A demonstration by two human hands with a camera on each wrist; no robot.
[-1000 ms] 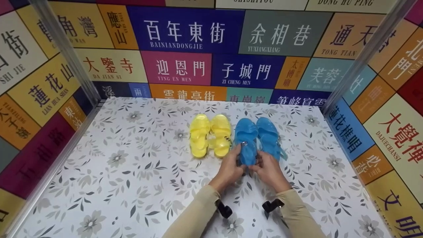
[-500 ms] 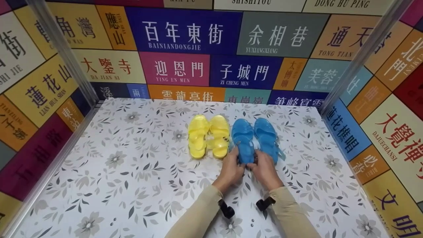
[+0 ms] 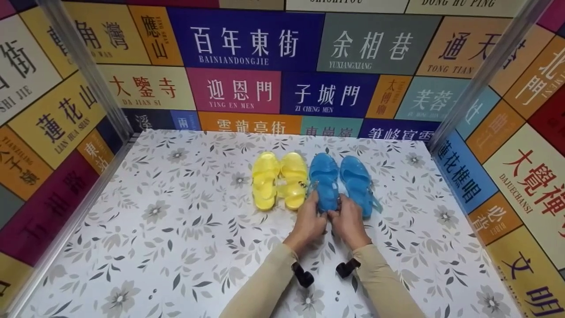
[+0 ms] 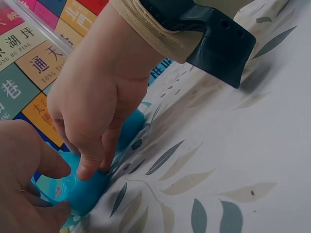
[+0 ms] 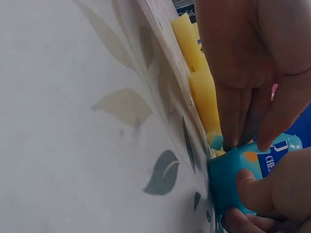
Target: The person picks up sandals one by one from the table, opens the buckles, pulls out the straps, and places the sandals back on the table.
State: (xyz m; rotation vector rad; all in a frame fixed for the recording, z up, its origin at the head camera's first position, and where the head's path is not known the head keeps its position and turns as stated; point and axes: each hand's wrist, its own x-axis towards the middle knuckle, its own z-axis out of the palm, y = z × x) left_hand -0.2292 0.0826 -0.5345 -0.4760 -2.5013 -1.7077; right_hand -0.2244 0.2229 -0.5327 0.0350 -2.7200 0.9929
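Observation:
Two blue jelly sandals lie side by side on the tabletop, toes pointing away from me. At the heel of the left blue sandal (image 3: 324, 170), my left hand (image 3: 311, 221) pinches the left side and my right hand (image 3: 348, 221) the right side. The left wrist view has that blue heel (image 4: 87, 194) between the fingers of both hands. From the right wrist, the heel (image 5: 226, 182) shows close up, with finger and thumb tips against it. Just right of it lies the other blue sandal (image 3: 355, 176), its heel partly behind my right hand.
To the left stands a pair of yellow sandals, the left one (image 3: 265, 176) and the right one (image 3: 293, 172), close beside the blue pair. The white tabletop (image 3: 176, 247) has a leaf print. Walls of coloured name panels (image 3: 247, 42) enclose its back and sides.
The held blue sandal has slid a little forward, away from me, with both hands. My right hand has shifted left, closer to the left one. The other sandals have stayed in place.

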